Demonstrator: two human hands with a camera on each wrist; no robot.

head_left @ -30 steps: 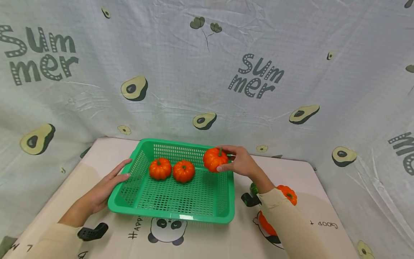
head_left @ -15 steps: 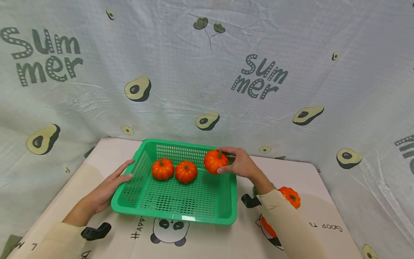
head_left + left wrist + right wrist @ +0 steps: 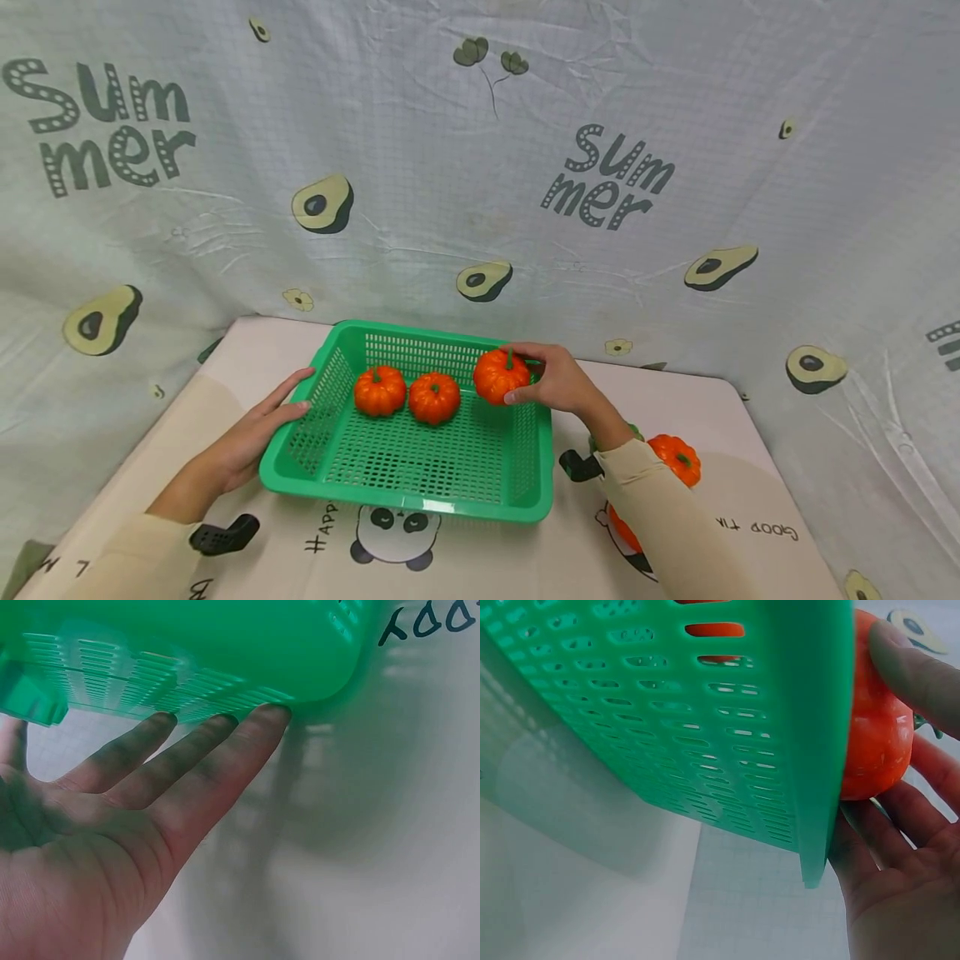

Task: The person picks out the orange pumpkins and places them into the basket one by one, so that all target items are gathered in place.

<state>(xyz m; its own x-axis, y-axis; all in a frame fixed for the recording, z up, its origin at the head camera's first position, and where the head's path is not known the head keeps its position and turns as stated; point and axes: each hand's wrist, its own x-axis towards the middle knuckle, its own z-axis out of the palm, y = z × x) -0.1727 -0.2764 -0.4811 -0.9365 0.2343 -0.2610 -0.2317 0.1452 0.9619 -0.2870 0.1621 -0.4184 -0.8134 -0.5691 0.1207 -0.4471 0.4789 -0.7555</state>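
In the head view, a green plastic basket [image 3: 405,507] stands on the table with two small orange pumpkins, a left one [image 3: 379,391] and a right one [image 3: 434,397], side by side inside. My right hand [image 3: 557,382] pinches a third pumpkin [image 3: 498,377] by its side, over the basket's back right corner. The right wrist view has this pumpkin [image 3: 877,727] just beyond the basket rim, between thumb and fingers. My left hand [image 3: 247,437] rests against the basket's left side. Its straight fingers touch the slotted wall in the left wrist view, where the palm [image 3: 82,877] shows.
On the table at right, another orange pumpkin [image 3: 675,458] lies beside my right forearm. A further orange thing [image 3: 624,529] and a green one [image 3: 633,432] are partly hidden by the arm. A printed cloth [image 3: 420,208] hangs behind the table.
The whole head view has shifted slightly. Both hands, the basket and the held pumpkin keep nearly the same places relative to each other.
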